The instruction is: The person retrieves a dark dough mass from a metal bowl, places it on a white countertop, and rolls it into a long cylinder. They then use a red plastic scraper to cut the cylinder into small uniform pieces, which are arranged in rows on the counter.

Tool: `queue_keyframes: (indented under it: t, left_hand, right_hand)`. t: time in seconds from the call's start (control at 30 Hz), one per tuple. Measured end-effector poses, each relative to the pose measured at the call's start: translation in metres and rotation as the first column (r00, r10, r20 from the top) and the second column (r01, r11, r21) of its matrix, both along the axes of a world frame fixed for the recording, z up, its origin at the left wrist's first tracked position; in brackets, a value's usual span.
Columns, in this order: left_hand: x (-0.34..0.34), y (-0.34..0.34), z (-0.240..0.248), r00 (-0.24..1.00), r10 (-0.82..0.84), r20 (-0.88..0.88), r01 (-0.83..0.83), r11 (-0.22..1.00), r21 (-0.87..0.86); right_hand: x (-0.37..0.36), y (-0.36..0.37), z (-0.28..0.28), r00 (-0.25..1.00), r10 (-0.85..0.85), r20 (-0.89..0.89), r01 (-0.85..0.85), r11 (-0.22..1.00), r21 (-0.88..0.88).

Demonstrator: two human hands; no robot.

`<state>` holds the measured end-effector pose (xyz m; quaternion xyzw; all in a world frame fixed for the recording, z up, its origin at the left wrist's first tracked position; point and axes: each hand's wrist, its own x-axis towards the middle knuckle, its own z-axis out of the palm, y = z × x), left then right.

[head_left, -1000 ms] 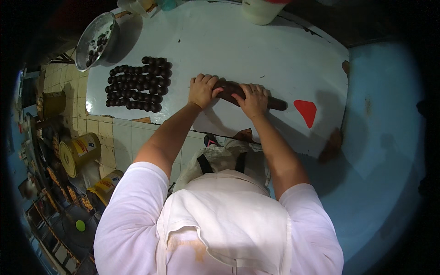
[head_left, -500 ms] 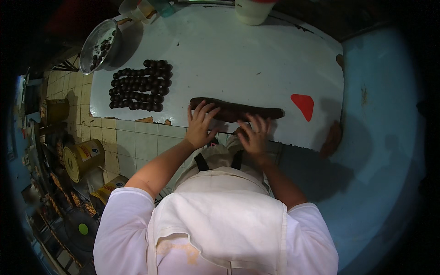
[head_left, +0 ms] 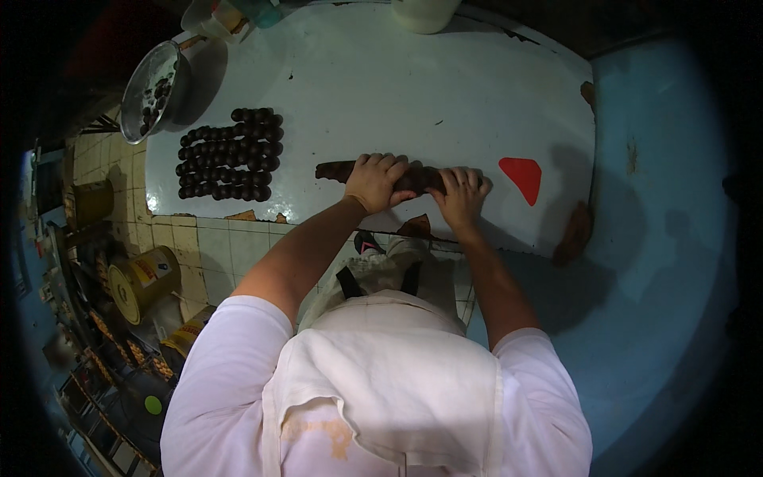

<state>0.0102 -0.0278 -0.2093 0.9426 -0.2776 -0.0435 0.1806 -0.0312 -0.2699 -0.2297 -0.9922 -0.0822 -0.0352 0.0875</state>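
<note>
A long dark brown log of dough (head_left: 418, 177) lies across the white table (head_left: 381, 95), near its front edge. My left hand (head_left: 377, 182) is curled over the log's middle, thumb on the near side. Close to the right end, my right hand (head_left: 458, 196) has its fingers bent over the same log. The log's left end sticks out bare past my left hand. To the right of it lies a flat red scraper (head_left: 521, 180) with rounded corners. Dark brown balls (head_left: 230, 155) sit in several rows at the left of the table.
A metal bowl (head_left: 182, 89) with dark balls and white powder stands at the far left edge. A white tub (head_left: 425, 14) and clear plastic containers (head_left: 213, 17) are at the back. Yellow buckets (head_left: 143, 284) stand on the floor to the left. The table's front edge is chipped.
Both hands have moved forward onto the log and curled over it. The left hand has shifted right along it. The whole view has moved slightly.
</note>
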Motion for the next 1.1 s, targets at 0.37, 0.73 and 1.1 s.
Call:
queue_keyframes:
  t: [0.37, 0.73, 1.1]
  left_hand:
    - [-0.053, -0.001, 0.020, 0.996, 0.081, 0.037, -0.077, 0.992, -0.097]
    - [-0.140, 0.047, 0.022, 0.985, -0.039, -0.168, 0.045, 0.998, 0.036]
    - [-0.023, 0.015, -0.003, 0.962, 0.235, -0.140, -0.222, 0.970, 0.100]
  right_hand:
    - [-0.015, -0.015, 0.032, 0.988, 0.146, 0.055, -0.153, 0.974, 0.167]
    - [-0.099, 0.031, 0.026, 0.930, 0.367, 0.033, -0.359, 0.880, 0.311]
    - [0.044, 0.087, 0.005, 0.995, 0.100, -0.016, -0.098, 0.991, 0.092]
